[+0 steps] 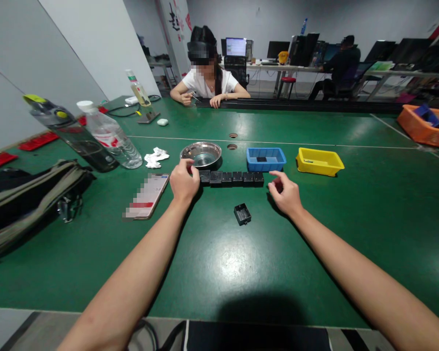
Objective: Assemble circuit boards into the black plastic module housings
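Head cam: row of black boxes point(237, 179) on the desk point(197, 273), a hand near each end

Left hand point(184, 183) has curled fingers right at one end, can't tell if they're gripping; right hand point(286, 194) sits just off the other, fingers loosely parted, nothing in them that I can see. I'd go light and even so nothing skews. Left hand probably covers some of the end box; the loose box's point(243, 214) insides are murky.

Monitors point(236, 46) stand on pale desks point(300, 69) along a grey far wall point(274, 19), a red stool point(288, 79) in front, as a white wall section point(95, 44) rises at left. A bright glare point(236, 261) spreads across the green surface point(380, 219) in the foreground.
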Tool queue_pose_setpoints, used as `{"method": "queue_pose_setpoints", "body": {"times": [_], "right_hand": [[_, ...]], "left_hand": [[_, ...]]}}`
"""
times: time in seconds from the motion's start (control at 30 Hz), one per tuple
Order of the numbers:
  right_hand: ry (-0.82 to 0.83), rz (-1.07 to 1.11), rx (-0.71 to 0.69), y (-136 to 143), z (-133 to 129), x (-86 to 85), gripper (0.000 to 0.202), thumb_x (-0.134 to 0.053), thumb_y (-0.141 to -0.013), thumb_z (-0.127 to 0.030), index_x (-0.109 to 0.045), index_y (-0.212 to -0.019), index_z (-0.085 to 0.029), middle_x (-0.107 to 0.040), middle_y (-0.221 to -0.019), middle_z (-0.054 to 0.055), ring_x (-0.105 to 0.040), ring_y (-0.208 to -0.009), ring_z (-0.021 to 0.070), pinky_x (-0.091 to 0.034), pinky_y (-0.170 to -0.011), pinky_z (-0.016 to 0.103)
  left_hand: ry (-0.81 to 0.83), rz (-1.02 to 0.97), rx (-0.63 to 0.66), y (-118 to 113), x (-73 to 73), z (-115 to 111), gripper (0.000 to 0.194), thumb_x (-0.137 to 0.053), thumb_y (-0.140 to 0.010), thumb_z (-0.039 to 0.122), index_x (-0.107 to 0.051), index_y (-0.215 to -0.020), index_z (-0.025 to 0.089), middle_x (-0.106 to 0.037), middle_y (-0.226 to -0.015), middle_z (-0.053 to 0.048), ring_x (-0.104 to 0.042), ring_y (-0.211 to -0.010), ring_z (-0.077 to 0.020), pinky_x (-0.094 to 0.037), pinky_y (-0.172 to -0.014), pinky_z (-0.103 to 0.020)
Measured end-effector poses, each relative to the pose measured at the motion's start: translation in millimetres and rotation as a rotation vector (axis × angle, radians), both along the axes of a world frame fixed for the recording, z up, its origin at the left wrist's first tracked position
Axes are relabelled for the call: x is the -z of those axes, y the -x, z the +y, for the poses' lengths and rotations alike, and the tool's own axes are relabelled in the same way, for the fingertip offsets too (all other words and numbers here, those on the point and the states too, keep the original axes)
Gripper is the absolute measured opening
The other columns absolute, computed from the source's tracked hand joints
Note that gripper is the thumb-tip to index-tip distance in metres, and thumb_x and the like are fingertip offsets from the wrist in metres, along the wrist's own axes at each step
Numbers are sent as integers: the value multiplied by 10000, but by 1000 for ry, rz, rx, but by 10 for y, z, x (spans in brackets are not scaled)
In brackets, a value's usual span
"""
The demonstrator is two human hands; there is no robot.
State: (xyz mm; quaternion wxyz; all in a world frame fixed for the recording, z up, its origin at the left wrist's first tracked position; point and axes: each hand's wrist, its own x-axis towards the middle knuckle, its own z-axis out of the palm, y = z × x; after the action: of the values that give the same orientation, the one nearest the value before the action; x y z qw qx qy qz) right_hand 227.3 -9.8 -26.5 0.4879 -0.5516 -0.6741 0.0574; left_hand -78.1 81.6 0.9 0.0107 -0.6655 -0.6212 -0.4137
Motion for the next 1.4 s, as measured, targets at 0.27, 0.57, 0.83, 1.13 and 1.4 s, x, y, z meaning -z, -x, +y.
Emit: {"method": "queue_pose_setpoints", "body": {"times": [0.27, 0.57, 0.83, 1.13, 1.4], "right_hand": [[141, -229, 246, -461, 639, 64, 409, -651, -836, -285, -662, -1232, -181, -682, -850, 78, -612, -764, 250, -505, -784, 398], [11, -115, 330, -507, 577, 7, 151, -600, -913, -328, -637, -892, -184, -643, -791, 71, -578, -739, 235, -459, -746, 355], [-318, -196, 69, -233, 340, -18, 127, -573, -951, -288, -635, -866, -217, -581, -743, 33, -522, -661, 201, -458, -655, 330], [-465, -404, -145, 23, 166, -17, 206, -543, -1002, -304, -715, -914, -232, -528, -722, 38, -503, -680, 180, -433, -615, 293], [-508, -431, -233, 120, 75, 0, 223, -545, -999, -211, -759, -985, -271, -541, -694, 25, -526, -672, 166, -452, -620, 292]], "left_hand": [[-202, 184, 477, -425, 42, -343, 157, -496, -917, 216, -620, -997, 165, -676, -862, -80, -627, -832, -228, -498, -798, -367], [-271, 236, 624, -524, 38, -407, 172, -522, -928, 185, -590, -1083, 153, -688, -956, -99, -622, -889, -229, -508, -811, -369], [-415, 386, 594, -489, -50, -446, 314, -581, -931, 241, -616, -1239, 190, -655, -1314, -166, -617, -1197, -299, -488, -977, -453], [-340, 603, 696, -652, -189, -623, 234, -522, -987, 249, -693, -1123, 166, -598, -1454, -181, -621, -1258, -292, -431, -1059, -461], [-323, 560, 765, -742, -139, -678, 216, -533, -981, 241, -664, -1113, 131, -655, -1300, -206, -641, -1130, -301, -497, -910, -425]]}}
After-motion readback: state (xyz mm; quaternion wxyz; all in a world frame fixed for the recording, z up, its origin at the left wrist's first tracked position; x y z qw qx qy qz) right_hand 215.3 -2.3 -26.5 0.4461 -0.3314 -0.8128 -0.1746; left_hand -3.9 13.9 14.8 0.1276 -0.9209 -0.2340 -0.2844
